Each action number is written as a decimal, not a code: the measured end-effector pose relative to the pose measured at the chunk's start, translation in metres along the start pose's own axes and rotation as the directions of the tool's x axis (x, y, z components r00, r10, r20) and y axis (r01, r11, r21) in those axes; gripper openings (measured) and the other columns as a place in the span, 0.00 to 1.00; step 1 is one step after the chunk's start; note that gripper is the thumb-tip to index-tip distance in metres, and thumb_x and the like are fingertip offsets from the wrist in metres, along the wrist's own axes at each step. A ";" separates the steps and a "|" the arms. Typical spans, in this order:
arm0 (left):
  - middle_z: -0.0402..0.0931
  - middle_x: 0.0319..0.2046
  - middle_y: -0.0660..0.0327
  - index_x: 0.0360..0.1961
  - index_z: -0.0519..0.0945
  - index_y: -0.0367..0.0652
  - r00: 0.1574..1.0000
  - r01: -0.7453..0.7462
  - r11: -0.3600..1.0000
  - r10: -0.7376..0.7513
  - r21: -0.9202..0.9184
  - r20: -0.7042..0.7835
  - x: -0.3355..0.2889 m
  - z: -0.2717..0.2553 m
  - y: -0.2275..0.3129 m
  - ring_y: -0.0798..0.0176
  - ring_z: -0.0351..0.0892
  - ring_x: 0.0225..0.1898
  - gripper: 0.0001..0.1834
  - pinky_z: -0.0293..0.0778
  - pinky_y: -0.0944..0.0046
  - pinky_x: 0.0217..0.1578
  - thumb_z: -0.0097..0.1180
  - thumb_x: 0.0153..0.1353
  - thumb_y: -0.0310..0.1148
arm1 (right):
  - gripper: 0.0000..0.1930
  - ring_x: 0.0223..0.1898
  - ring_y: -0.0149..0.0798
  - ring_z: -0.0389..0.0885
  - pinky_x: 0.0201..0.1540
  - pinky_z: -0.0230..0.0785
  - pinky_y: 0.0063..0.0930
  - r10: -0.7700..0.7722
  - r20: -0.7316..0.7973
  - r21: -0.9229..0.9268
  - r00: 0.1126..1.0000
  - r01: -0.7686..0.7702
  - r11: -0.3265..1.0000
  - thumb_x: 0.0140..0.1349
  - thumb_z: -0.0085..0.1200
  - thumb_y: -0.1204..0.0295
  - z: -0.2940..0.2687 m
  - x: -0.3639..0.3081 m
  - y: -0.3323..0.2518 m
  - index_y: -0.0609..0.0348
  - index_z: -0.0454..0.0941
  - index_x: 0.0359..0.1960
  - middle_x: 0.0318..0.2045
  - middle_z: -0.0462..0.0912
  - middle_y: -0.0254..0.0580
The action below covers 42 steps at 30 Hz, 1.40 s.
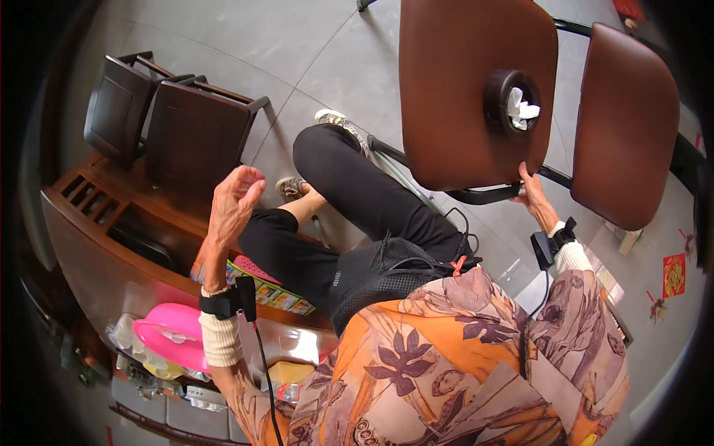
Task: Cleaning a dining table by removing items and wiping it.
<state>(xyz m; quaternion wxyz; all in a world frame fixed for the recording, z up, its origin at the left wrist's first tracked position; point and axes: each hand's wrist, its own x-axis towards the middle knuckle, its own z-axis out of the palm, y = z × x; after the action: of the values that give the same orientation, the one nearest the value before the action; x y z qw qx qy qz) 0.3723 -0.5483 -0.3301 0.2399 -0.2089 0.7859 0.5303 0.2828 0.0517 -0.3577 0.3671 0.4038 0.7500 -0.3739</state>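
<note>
My right hand (532, 195) grips the near edge of a chair's brown padded seat (454, 97), the thumb on top and the other fingers partly hidden below. On that seat sits a round dark tissue holder (502, 111) with white tissue (522, 108) sticking out of its middle. The chair's brown backrest (628, 126) stands to the right of the seat. My left hand (236, 201) is raised beside my left knee, above the edge of a wooden table. Its fingers are loosely curled in, and nothing shows in them.
Two dark wooden stools (197, 126) stand at the far left. The wooden table (97, 238) along my left bears a pink plastic basin (167, 334) and several small items. Black cables run from my wrist straps (223, 301). A red decoration (674, 275) lies at the right.
</note>
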 end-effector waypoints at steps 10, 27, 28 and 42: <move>0.71 0.25 0.68 0.32 0.75 0.37 0.990 -0.132 0.990 0.129 -0.044 -0.061 -0.005 0.040 -0.012 0.76 0.66 0.28 0.07 0.65 0.74 0.31 0.54 0.57 0.30 | 0.42 0.23 0.44 0.78 0.15 0.75 0.32 -0.130 -0.038 -0.085 0.991 0.127 0.988 0.52 0.47 0.39 -0.003 -0.016 -0.014 0.78 0.66 0.44 0.32 0.76 0.53; 0.72 0.25 0.67 0.32 0.76 0.37 0.968 -0.242 0.966 0.233 -0.092 -0.095 -0.031 0.053 0.020 0.75 0.68 0.27 0.08 0.66 0.75 0.30 0.55 0.57 0.32 | 0.21 0.26 0.33 0.78 0.25 0.70 0.23 -0.195 0.287 -0.356 0.938 0.293 0.887 0.47 0.52 0.73 0.068 -0.012 0.055 0.68 0.71 0.45 0.26 0.79 0.44; 0.72 0.25 0.67 0.32 0.75 0.37 0.973 -0.222 0.967 0.212 -0.127 -0.089 -0.037 0.058 0.017 0.75 0.68 0.28 0.08 0.66 0.75 0.31 0.55 0.57 0.31 | 0.25 0.38 0.34 0.76 0.34 0.69 0.28 -0.184 0.356 -0.332 0.916 0.308 0.892 0.47 0.53 0.70 0.087 -0.024 0.055 0.64 0.68 0.49 0.36 0.78 0.46; 0.74 0.27 0.65 0.32 0.75 0.36 0.984 -0.149 0.958 0.119 -0.244 -0.131 -0.048 0.051 0.000 0.75 0.71 0.30 0.08 0.68 0.74 0.33 0.52 0.58 0.31 | 0.11 0.23 0.44 0.79 0.35 0.74 0.39 0.294 0.758 -0.301 0.582 -0.087 0.950 0.63 0.42 0.69 0.028 -0.061 0.042 0.68 0.66 0.34 0.16 0.75 0.45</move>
<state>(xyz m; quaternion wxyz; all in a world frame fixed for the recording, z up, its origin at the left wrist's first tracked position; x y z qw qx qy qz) 0.4182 -0.4975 -0.3178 0.1293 -0.2140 0.7368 0.6281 0.3515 0.0246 -0.3293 0.7444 0.2281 0.4979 -0.3820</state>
